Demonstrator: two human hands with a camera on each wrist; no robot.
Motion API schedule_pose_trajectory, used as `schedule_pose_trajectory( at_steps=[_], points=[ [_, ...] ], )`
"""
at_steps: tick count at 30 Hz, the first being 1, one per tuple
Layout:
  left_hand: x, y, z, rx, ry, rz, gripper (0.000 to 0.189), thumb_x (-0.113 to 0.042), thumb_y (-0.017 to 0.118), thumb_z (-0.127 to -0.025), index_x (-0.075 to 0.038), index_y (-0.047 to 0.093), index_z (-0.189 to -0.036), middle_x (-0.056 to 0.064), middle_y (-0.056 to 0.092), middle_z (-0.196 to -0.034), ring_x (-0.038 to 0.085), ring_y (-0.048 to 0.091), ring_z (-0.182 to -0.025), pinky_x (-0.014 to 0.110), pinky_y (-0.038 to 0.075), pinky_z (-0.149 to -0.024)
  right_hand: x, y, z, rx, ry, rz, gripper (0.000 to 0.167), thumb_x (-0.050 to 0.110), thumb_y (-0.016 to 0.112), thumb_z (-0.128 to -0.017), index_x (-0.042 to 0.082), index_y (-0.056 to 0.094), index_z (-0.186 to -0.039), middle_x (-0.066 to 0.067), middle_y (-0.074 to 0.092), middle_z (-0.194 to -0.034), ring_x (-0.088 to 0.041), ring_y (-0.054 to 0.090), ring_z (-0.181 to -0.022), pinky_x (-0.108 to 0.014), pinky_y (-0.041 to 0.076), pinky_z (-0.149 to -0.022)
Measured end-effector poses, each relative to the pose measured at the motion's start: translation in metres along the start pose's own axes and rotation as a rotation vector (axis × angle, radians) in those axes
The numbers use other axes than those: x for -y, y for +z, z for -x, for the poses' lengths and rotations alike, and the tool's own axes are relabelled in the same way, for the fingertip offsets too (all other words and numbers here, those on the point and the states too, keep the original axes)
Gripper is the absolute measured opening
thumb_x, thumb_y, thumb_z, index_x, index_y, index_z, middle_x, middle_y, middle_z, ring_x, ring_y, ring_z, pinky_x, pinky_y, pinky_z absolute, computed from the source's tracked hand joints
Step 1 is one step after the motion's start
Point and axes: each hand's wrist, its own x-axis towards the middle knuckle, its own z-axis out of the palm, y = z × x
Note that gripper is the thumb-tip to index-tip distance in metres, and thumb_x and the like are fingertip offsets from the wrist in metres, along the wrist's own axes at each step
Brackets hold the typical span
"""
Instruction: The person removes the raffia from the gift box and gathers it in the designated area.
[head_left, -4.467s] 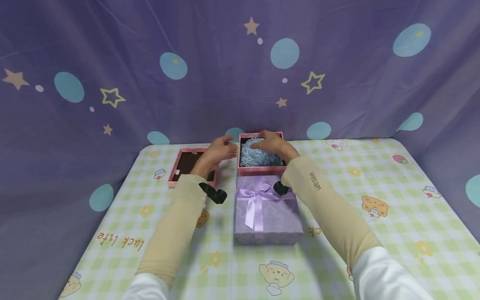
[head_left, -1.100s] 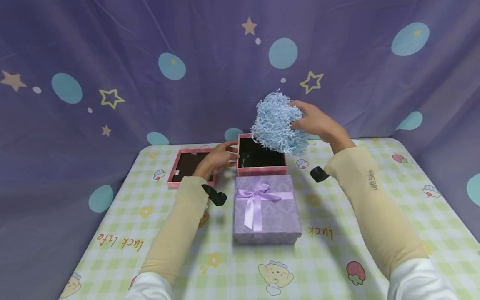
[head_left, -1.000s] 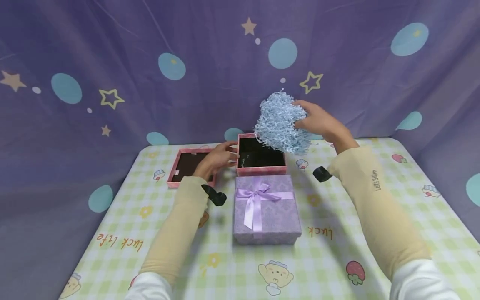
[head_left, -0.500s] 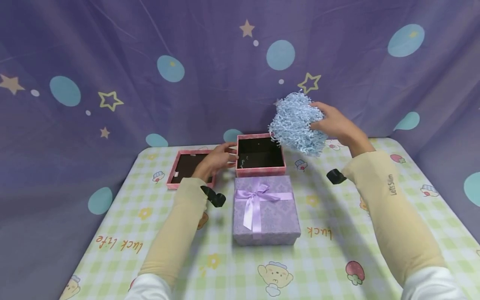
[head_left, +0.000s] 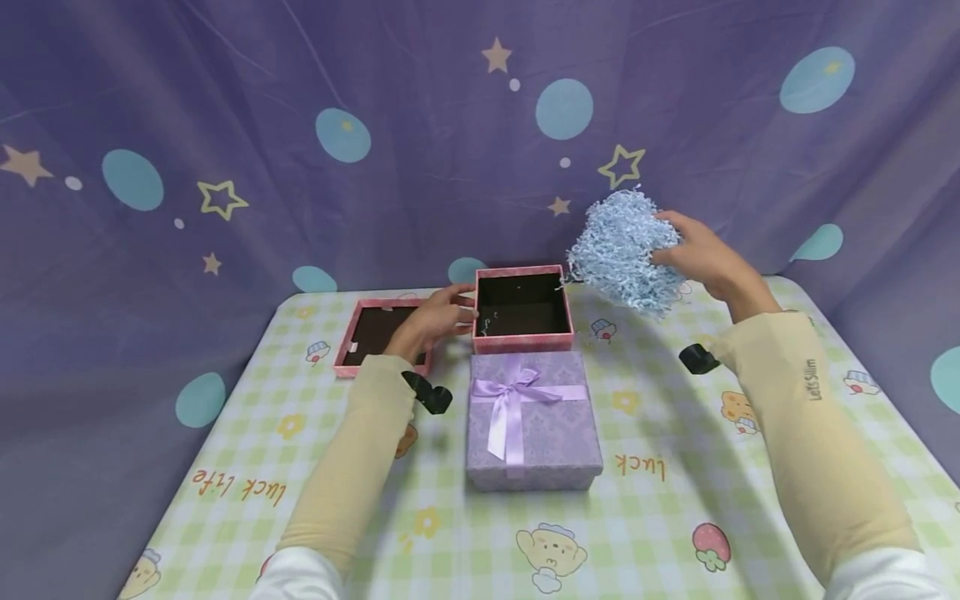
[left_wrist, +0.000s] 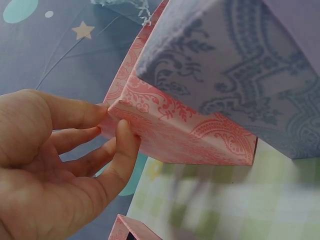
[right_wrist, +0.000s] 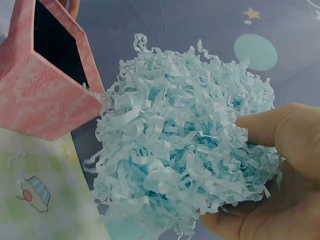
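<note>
My right hand grips a big clump of pale blue crinkled shredded paper, held up beyond the table's back right part. In the right wrist view the clump of shredded paper fills the middle, thumb and fingers around its right side. My left hand touches the left outer wall of a pink patterned box, which stands without a lid, dark inside, a few blue shreds left in it. The left wrist view shows the fingertips of my left hand against the wall and corner of the pink box.
Left of the box lies a pink-rimmed lid, dark inside facing up, partly behind my left hand. In front stands a purple gift box with a ribbon bow. A checked cloth covers the table; a purple curtain hangs behind.
My right hand has lifted the shredded paper out of the pink box and carried it to the right. The left hand stays at the box's left wall.
</note>
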Motion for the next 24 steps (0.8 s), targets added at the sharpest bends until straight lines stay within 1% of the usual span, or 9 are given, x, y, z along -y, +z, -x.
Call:
schedule_pose_trajectory(
  at_steps=[6, 13, 16, 20, 24],
  points=[
    [0.0, 0.0, 0.0, -0.007, -0.006, -0.017, 0.063, 0.0, 0.051, -0.095, -0.014, 0.026, -0.151, 0.017, 0.036, -0.144, 0.036, 0.041, -0.133, 0.045, 0.041, -0.106, -0.014, -0.003, 0.002, -0.008, 0.012, -0.007, 0.073, 0.014, 0.049, -0.097, 0.016, 0.005, -0.155, -0.011, -0.014, -0.16, -0.041, -0.002, -0.145, -0.065, 0.022, -0.11],
    [0.001, 0.0, -0.001, -0.013, -0.004, -0.021, 0.062, -0.001, 0.052, -0.095, -0.014, 0.027, -0.15, 0.016, 0.037, -0.143, 0.035, 0.042, -0.133, 0.045, 0.042, -0.106, -0.033, -0.004, -0.001, -0.027, 0.03, 0.002, 0.074, 0.011, 0.052, -0.094, 0.013, 0.009, -0.155, -0.016, -0.006, -0.16, -0.042, 0.003, -0.145, -0.065, 0.023, -0.11],
    [0.002, 0.0, -0.001, -0.012, -0.003, -0.022, 0.062, -0.001, 0.052, -0.095, -0.014, 0.027, -0.15, 0.016, 0.037, -0.143, 0.036, 0.042, -0.133, 0.045, 0.042, -0.106, -0.042, -0.003, -0.002, -0.025, 0.046, 0.023, 0.074, 0.012, 0.052, -0.094, 0.012, 0.01, -0.155, -0.019, -0.004, -0.16, -0.044, 0.005, -0.144, -0.065, 0.023, -0.109],
    [0.001, 0.0, -0.001, -0.008, -0.001, -0.019, 0.063, 0.0, 0.052, -0.095, -0.014, 0.027, -0.151, 0.017, 0.036, -0.144, 0.036, 0.041, -0.133, 0.046, 0.041, -0.107, -0.053, 0.001, -0.003, -0.005, 0.07, 0.05, 0.073, 0.013, 0.051, -0.096, 0.012, 0.008, -0.155, -0.021, -0.004, -0.159, -0.047, 0.006, -0.143, -0.066, 0.025, -0.108],
    [0.002, 0.0, -0.001, -0.005, 0.005, -0.012, 0.063, 0.0, 0.052, -0.095, -0.014, 0.027, -0.151, 0.017, 0.036, -0.144, 0.037, 0.041, -0.134, 0.045, 0.041, -0.107, -0.062, 0.007, -0.004, 0.021, 0.087, 0.046, 0.073, 0.013, 0.05, -0.096, 0.011, 0.007, -0.155, -0.022, -0.005, -0.159, -0.049, 0.007, -0.142, -0.067, 0.026, -0.106]
  ],
)
